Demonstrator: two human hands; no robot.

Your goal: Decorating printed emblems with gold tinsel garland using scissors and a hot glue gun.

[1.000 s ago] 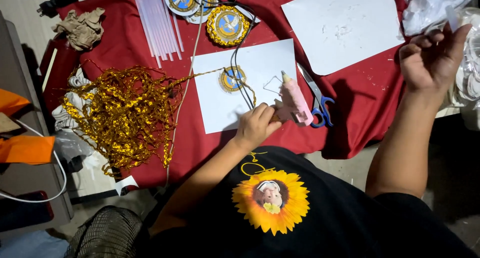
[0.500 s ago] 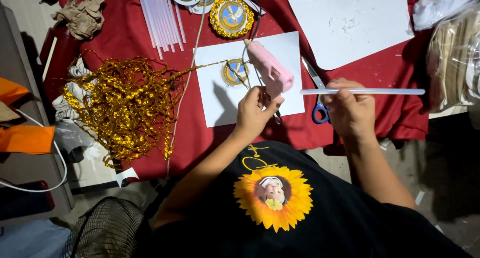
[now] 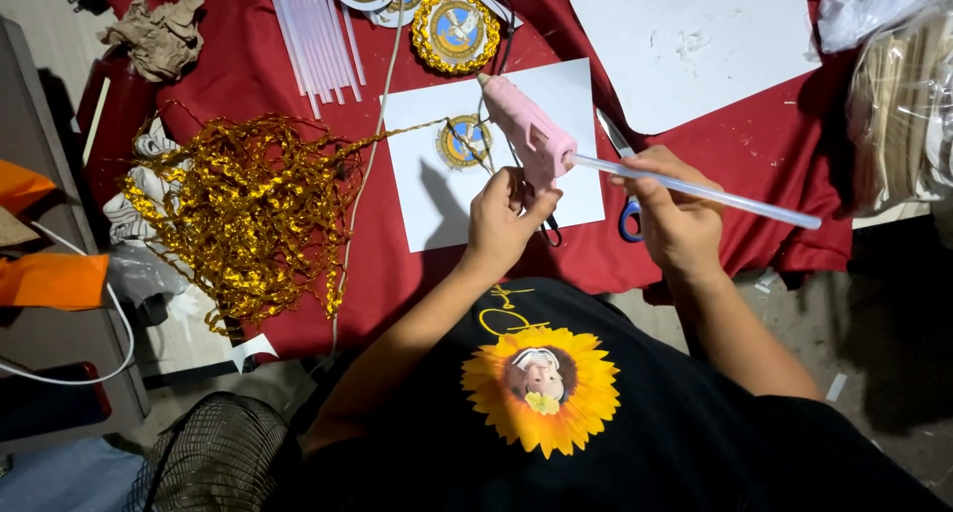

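Note:
My left hand grips the handle of a pink glue gun, nozzle pointing away over a white sheet. My right hand holds a clear glue stick, whose left end sits at the back of the gun. On the sheet lies a small round blue-and-gold badge, and a gold cord runs to it from the tangled pile of gold trim on the left. Blue-handled scissors lie partly hidden under my right hand.
A red cloth covers the table. A bunch of clear glue sticks and finished gold-rimmed badges lie at the far side. A second white sheet is at right, plastic bags beyond it. A mesh fan stands below left.
My right hand came back from the bags at right with a glue stick and has brought its end to the back of the gun. My left hand lifted and turned the gun.

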